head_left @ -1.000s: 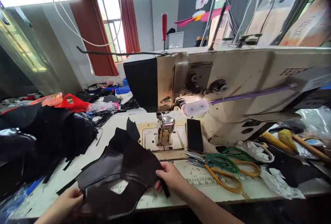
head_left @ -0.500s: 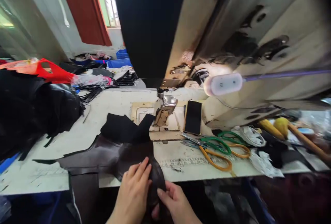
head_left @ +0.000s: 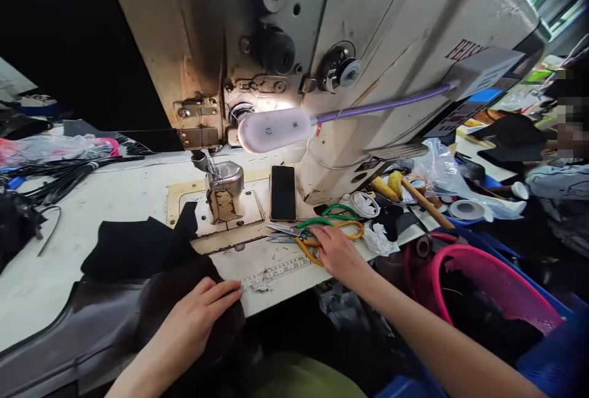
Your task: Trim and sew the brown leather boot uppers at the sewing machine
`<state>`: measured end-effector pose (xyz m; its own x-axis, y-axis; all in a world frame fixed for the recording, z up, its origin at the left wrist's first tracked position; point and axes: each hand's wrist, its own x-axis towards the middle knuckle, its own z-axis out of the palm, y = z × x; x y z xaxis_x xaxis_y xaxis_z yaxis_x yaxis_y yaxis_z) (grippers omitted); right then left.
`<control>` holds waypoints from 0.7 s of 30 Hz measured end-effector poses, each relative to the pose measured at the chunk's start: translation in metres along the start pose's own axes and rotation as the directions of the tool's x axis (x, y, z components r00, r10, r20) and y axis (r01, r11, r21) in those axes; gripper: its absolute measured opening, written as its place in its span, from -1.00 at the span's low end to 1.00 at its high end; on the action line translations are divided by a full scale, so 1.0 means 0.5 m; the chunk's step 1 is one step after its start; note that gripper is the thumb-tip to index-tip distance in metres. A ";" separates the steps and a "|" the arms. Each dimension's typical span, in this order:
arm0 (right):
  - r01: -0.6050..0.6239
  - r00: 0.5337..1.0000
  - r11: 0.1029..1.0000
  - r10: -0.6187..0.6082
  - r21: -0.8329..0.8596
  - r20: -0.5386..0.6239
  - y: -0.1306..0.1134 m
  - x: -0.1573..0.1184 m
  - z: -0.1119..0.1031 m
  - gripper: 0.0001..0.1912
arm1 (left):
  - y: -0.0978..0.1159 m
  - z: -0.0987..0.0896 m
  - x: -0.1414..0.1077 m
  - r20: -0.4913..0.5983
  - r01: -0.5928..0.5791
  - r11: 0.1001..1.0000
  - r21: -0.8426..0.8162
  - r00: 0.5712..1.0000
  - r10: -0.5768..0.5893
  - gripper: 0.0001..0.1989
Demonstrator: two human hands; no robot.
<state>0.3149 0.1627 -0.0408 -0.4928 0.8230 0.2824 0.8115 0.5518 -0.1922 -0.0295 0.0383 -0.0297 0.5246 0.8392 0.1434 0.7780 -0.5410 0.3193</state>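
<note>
My left hand (head_left: pixel 191 315) lies on a dark brown leather piece (head_left: pixel 105 306), its fingers stretched out near the piece's right edge. A black panel (head_left: pixel 133 248) extends from the leather's far side toward the sewing machine's post (head_left: pixel 225 195). To the right, my right hand (head_left: pixel 338 254) has its fingers bent over the handles of orange-handled scissors (head_left: pixel 306 251), which lie on the table. Green-handled scissors (head_left: pixel 340 209) lie against them, partly overlapped. The right fingertips are partly hidden among the handles.
A lamp (head_left: pixel 276 130) glows under the sewing machine head (head_left: pixel 285 30). A phone (head_left: pixel 283 192) lies beside the post. Crumpled white paper (head_left: pixel 381 240) and a tape roll (head_left: pixel 467 210) are at right. Below stands a pink basket (head_left: pixel 437 281). Another person's sleeve (head_left: pixel 561 180) shows far right.
My right hand has left the leather's edge and moved right to the scissors. The left hand stays on the leather, now near its right edge. The view has turned right.
</note>
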 end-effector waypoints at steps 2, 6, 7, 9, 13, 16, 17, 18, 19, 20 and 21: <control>0.025 1.000 0.999 -0.026 0.024 0.017 0.008 0.015 -0.007 -0.55 | -0.003 -0.010 0.003 -0.013 -0.026 1.000 -0.012 1.000 0.026 -0.46; 0.045 0.998 0.997 -0.042 0.070 -0.036 0.004 0.030 -0.055 -0.57 | 0.007 -0.010 0.008 -0.134 -0.050 0.999 -0.006 0.990 0.049 -0.70; 0.018 0.997 0.994 -0.009 0.108 -0.080 -0.006 0.024 -0.069 -0.60 | 0.012 -0.008 0.011 -0.153 -0.049 0.999 0.003 0.987 0.048 -0.76; -0.112 0.970 0.943 0.172 0.312 -0.174 -0.044 -0.004 -0.092 -0.68 | 0.021 0.000 0.020 -0.192 -0.034 0.999 0.016 0.981 0.036 -0.81; -0.423 0.898 0.248 0.240 0.871 0.368 -0.176 -0.118 -0.082 -0.35 | 0.039 0.023 0.043 -0.299 0.057 0.998 0.003 0.953 -0.054 -0.77; -0.729 0.682 -0.263 -0.205 0.632 0.702 -0.267 -0.202 -0.023 -0.15 | 0.048 0.038 0.055 -0.352 0.104 0.994 -0.028 0.930 -0.108 -0.80; -0.773 0.631 -0.321 -0.305 0.546 0.713 -0.286 -0.222 0.001 -0.08 | 0.049 0.042 0.056 -0.360 0.107 0.993 -0.040 0.926 -0.114 -0.81; -0.792 0.606 -0.341 -0.343 0.506 0.718 -0.300 -0.237 0.026 -0.06 | 0.049 0.045 0.057 -0.365 0.104 0.993 -0.051 0.924 -0.116 -0.82; -0.810 0.585 -0.343 -0.408 0.477 0.701 -0.308 -0.248 0.050 -0.02 | 0.048 0.047 0.056 -0.369 0.099 0.993 -0.063 0.922 -0.115 -0.84; -0.814 0.579 -0.355 -0.435 0.460 0.689 -0.313 -0.256 0.072 0.02 | 0.046 0.049 0.055 -0.371 0.093 0.993 -0.073 0.922 -0.113 -0.85; -0.816 0.577 -0.361 -0.443 0.452 0.687 -0.314 -0.262 0.093 0.06 | 0.044 0.050 0.053 -0.374 0.088 0.993 -0.082 0.921 -0.113 -0.86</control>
<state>0.2375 -0.0257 -0.0912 -0.8591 0.3226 -0.3973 -0.0331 -0.8097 -0.5859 0.0104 0.0473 -0.0421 0.2660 0.8546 0.4461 0.7903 -0.4583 0.4066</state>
